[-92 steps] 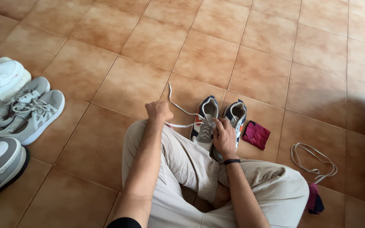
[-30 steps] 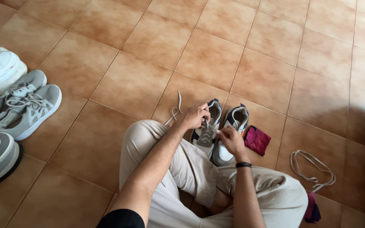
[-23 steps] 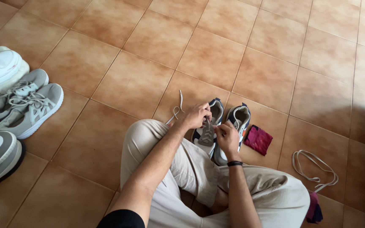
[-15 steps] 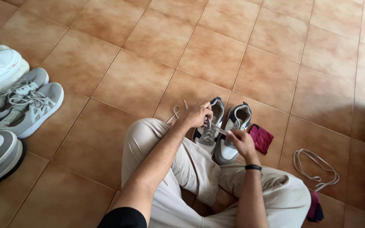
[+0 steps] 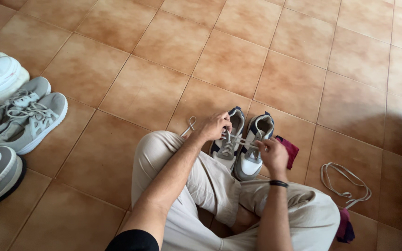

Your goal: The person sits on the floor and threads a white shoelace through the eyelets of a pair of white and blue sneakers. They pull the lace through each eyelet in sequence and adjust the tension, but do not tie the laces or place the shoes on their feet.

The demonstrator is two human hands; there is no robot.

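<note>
Two grey, navy and orange sneakers stand side by side on the tiled floor by my crossed legs. My left hand (image 5: 215, 126) rests on the left sneaker (image 5: 228, 139) and pinches its white lace (image 5: 244, 141) near the eyelets. My right hand (image 5: 271, 153) holds the other stretch of that lace over the right sneaker (image 5: 253, 149). The lace runs taut between the two hands. A loose loop of the lace (image 5: 190, 125) lies on the floor to the left of my left hand.
A magenta cloth (image 5: 291, 149) lies right of the sneakers. A separate white lace (image 5: 345, 179) is coiled on the floor further right. Several grey and white shoes (image 5: 26, 120) line the left edge. A dark cloth (image 5: 345, 228) sits by my right knee.
My left hand came back from pulling the lace out to the left and settled on the left sneaker. My right hand has drawn the lace rightward, tightening it across the shoes.
</note>
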